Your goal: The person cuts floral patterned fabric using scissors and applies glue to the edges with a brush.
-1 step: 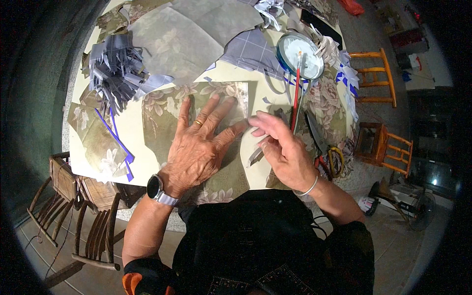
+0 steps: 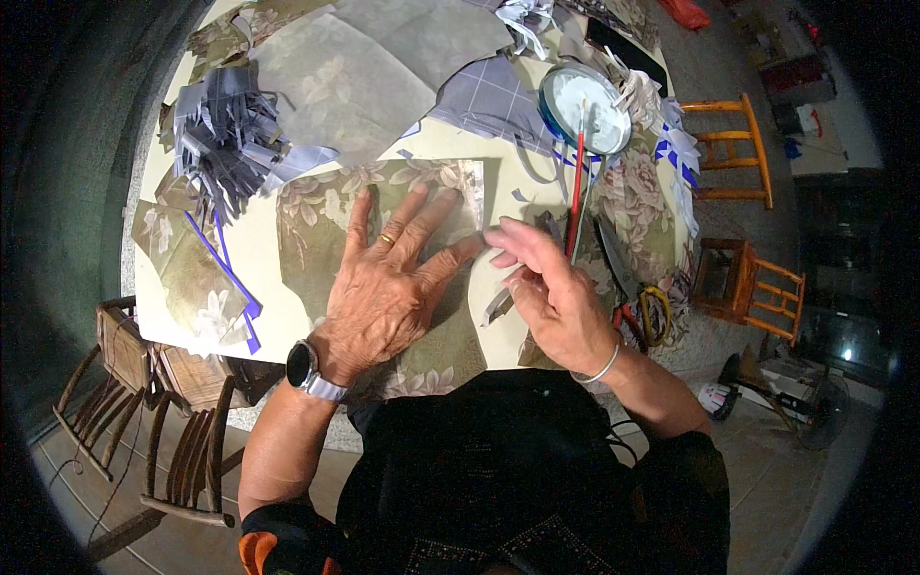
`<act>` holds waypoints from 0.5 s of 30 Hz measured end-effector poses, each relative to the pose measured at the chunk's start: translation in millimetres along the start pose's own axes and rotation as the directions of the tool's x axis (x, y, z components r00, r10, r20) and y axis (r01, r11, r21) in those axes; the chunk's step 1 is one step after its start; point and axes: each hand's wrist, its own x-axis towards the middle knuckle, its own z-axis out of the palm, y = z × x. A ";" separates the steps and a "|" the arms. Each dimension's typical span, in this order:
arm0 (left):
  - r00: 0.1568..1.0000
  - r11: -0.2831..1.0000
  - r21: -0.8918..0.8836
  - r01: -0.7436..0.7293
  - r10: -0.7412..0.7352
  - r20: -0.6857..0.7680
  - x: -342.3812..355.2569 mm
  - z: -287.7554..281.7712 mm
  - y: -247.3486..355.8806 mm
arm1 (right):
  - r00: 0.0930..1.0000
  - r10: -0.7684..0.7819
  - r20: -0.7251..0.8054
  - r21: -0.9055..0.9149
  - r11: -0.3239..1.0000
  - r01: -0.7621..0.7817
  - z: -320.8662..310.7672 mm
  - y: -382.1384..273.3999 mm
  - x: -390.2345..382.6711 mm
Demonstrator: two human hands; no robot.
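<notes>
My left hand, wearing a ring, lies spread over a sheet of olive floral paper. My right hand is beside it with loosely bent fingers apart, the fingertips by the sheet's right edge; I see nothing held in it. Just beyond that hand, a red-handled brush leans on a round dish of white paste. Scissors with yellow handles lie to the right, among dark tools and scraps.
The pale table carries grey cut strips, blue strips, a translucent sheet and a dark flat object. Wooden chairs stand at lower left, orange chairs at right, and a fan at lower right.
</notes>
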 end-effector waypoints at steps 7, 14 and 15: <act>1.000 1.000 0.001 0.007 -0.007 0.017 0.0 -0.9 0.6 | 1.000 -0.009 0.015 -0.090 0.996 0.010 2.1 -5.4 -2.6; 1.000 1.000 0.014 0.004 -0.005 0.024 0.1 -0.4 1.4 | 0.998 -0.056 0.022 -0.201 0.978 0.060 6.3 -5.7 -1.6; 1.000 1.000 0.023 0.004 -0.005 0.027 0.1 -0.4 1.7 | 0.998 -0.062 0.020 -0.207 0.976 0.064 7.3 -4.5 -1.8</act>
